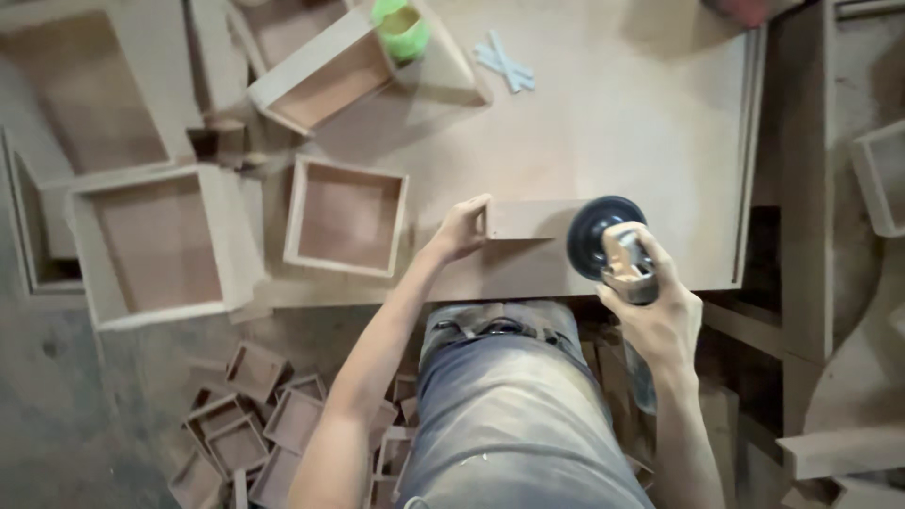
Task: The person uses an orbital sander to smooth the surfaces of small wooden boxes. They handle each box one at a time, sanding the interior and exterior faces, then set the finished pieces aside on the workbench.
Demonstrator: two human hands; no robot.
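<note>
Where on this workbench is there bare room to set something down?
The bare patch lies right of the square wooden box, behind the board under the left hand, below the pale sticks. The bench's left edge is crowded with open boxes.

- Workbench (660,141): matt, dusty fibreboard.
- Small box (346,216): raw brown board, unfinished.
- Board piece (528,219): same matt board.
- Sander disc (596,236): black, dull.
- Cup (403,28): glossy green plastic.
</note>
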